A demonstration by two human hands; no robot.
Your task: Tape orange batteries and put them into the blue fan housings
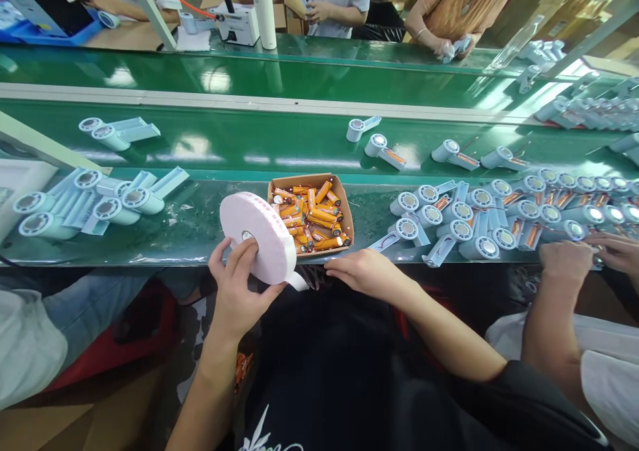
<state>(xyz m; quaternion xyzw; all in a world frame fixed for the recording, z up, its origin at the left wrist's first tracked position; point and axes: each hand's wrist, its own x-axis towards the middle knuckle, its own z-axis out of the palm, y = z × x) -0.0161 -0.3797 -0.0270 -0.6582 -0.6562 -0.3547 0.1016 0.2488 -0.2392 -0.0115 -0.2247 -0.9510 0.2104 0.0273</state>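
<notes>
My left hand [242,285] grips a large roll of white tape [249,235], held upright with its fingers at the core. A loose tape end [298,281] hangs off the roll's lower right side. Just behind the roll is a small cardboard box [349,221] full of orange wired battery cells [319,211]. My right hand [364,275] is at the bench's front edge, right of the tape end, its fingertips pressed together. What they pinch, if anything, is too small to make out. Beyond it lies a light-blue handheld fan part [404,229].
Many light-blue fan parts [479,218] crowd the bench at right; several more [94,205] lie at left. Others sit on the green conveyor belt [279,138]. A co-worker's hands [569,258] work at right. People and a white bottle [264,12] are across the line.
</notes>
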